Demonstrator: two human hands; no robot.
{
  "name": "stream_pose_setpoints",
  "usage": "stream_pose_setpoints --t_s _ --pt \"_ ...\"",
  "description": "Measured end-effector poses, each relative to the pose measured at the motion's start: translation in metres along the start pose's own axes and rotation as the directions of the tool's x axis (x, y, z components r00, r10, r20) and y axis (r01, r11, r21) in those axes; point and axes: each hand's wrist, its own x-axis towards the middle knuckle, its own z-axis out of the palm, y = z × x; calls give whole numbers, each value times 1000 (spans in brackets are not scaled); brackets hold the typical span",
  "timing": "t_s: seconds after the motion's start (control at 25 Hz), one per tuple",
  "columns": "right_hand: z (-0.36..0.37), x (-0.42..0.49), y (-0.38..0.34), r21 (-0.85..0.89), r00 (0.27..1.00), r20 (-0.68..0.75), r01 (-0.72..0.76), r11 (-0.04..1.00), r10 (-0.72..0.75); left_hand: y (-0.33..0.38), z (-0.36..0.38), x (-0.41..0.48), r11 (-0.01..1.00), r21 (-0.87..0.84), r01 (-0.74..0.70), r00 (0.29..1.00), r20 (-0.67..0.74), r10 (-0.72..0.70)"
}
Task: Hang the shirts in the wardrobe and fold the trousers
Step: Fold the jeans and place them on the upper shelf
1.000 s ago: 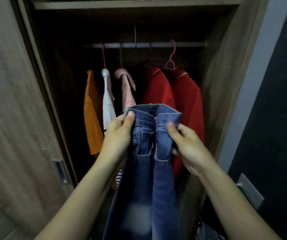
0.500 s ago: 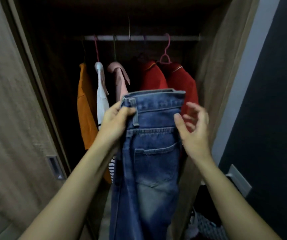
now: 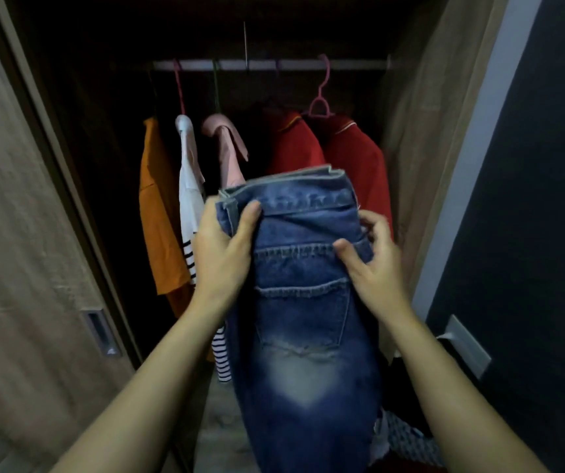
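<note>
**Item:** faded blue denim trousers (image 3: 303, 302).
**Location:** held in the air in front of the open wardrobe, waistband uppermost. The legs hang down past the lower edge of view and rest on nothing visible.

**Change:** a second ago the two halves stood side by side at the waistband. They now lie one over the other, with a back pocket facing the person. Half a second ago the right hand stood just off the cloth with its fingers spread; it is now on the denim.
**Judgement:** the lengthwise fold looks made and the crosswise folds are still to do.

**Left hand** (image 3: 221, 257): grips the left waistband corner, with the thumb (image 3: 250, 213) pressed flat across the front. The other fingers are hidden behind the cloth.

**Right hand** (image 3: 374, 268): pinches the right edge below the waistband, thumb on the front and fingers (image 3: 376, 227) curled round the edge.

**Behind:** brown wooden wardrobe (image 3: 420, 131) with a pale metal rail (image 3: 274, 64). On hangers, left to right:
- orange shirt (image 3: 158, 216)
- white shirt with a striped hem (image 3: 189, 199)
- pink shirt (image 3: 228, 148)
- two red shirts (image 3: 291, 145)
</note>
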Motion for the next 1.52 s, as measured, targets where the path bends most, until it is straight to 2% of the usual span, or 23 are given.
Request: stream_pose_setpoints --t_s 0.08,0.16,0.24,0.32,0.36,0.48,0.56,0.64,0.68,0.72,0.76,0.8,0.84,0.88,0.92,0.96,1.04,1.16,1.2,1.32,1.4,1.48,1.52 --pt "-15 -18 19 83 996 70 -55 995 49 12 -2 20 994 -93 -48 998 -52 43" --pt "-25 -51 47 -33 983 115 -142 989 145 15 -7 34 983 -138 -119 991 -77 109" --pt "-35 -76 71 -156 969 58 -230 961 241 12 -9 35 975 -129 -183 983 -54 178" --pt "-39 -81 75 -86 954 32 -295 952 298 5 -6 36 969 -176 -175 984 -20 174" --pt "-39 -77 73 -39 947 54 -315 948 317 5 -3 38 966 -199 -164 986 -16 164" --pt "-33 -68 66 -30 903 257 -349 937 344 12 1 45 962 -196 -191 982 -38 187" --pt "-27 -66 63 -44 876 313 -373 927 367 22 -7 52 958 -119 -260 965 13 263" --pt "-21 -65 56 -3 879 314 -376 927 358 20 -20 74 945 124 -302 947 148 283" --pt "-17 -60 49 34 888 308 -369 929 341 21 -22 93 922 265 -284 952 193 237" --pt "-11 -54 40 82 896 317 -354 931 313 19 -26 115 909 364 -203 972 190 141" --pt "-4 -48 29 120 900 321 -347 930 294 18 -32 134 929 367 -56 982 186 -14" --pt "3 -42 17 161 906 324 -337 928 273 19 -38 145 962 241 129 959 217 -182" --pt "8 -37 6 208 912 317 -334 919 259 22 -45 145 941 52 333 893 303 -333" --pt "10 -31 -2 275 919 297 -343 898 260 20 -53 138 831 -161 533 799 420 -431" --pt "11 -27 -9 344 922 271 -359 867 275 10 -60 127 696 -319 643 739 495 -456" --pt "11 -23 -13 401 925 242 -370 838 293 -4 -65 105 626 -370 686 716 496 -491" --pt "8 -19 -15 441 925 196 -379 813 324 -41 -69 44 557 -351 753 657 451 -604" --pt "6 -19 -9 361 905 232 -420 833 356 -59 -71 -19 455 -306 836 544 564 -621" --pt "2 -20 -6 316 891 276 -438 842 360 -64 -74 -22 472 -305 827 555 578 -599" --pt "-21 -21 0 192 832 442 -453 871 335 -73 -86 -22 598 -344 724 665 577 -473" --pt "-32 -23 1 92 842 425 -405 910 332 -75 -85 -30 644 -299 704 662 605 -442" --pt "-34 -29 7 42 875 353 -368 929 330 -77 -80 -40 665 -196 721 630 585 -511" --pt "-32 -33 10 35 887 314 -366 930 337 -78 -78 -43 674 -166 720 639 537 -550"
